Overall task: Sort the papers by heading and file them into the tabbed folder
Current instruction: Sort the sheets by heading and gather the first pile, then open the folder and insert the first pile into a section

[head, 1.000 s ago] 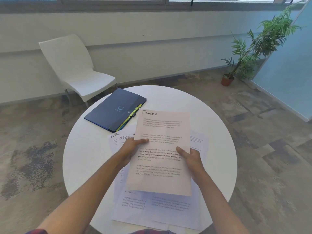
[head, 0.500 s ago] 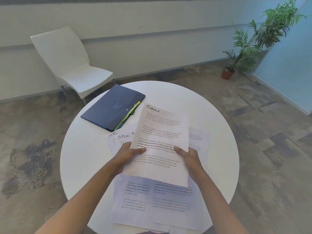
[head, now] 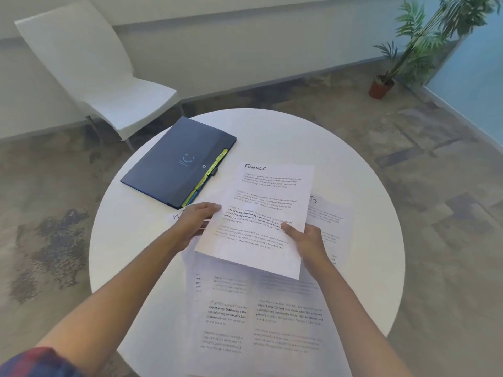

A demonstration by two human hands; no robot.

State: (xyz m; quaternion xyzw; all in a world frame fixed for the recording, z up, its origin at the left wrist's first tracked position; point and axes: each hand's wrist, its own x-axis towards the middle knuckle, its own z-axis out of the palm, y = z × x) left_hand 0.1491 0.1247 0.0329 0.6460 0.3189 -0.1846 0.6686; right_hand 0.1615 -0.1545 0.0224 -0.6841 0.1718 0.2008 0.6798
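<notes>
FINANCE sheet (head: pixel 268 213), thin white paper w/ print, is held above loose papers (head: pixel 261 317) on round white table (head: pixel 340 159), pinched by right hand (head: pixel 307 240) and left hand (head: pixel 194 223); navy tabbed folder (head: pixel 179 161) lies shut nearby.

Navy folder (head: pixel 179 161), white table (head: pixel 353 170)

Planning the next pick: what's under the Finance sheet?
Under the Finance sheet, held by the left hand and right hand, more printed sheets lie spread on the table. Most of their headings are covered.
</notes>
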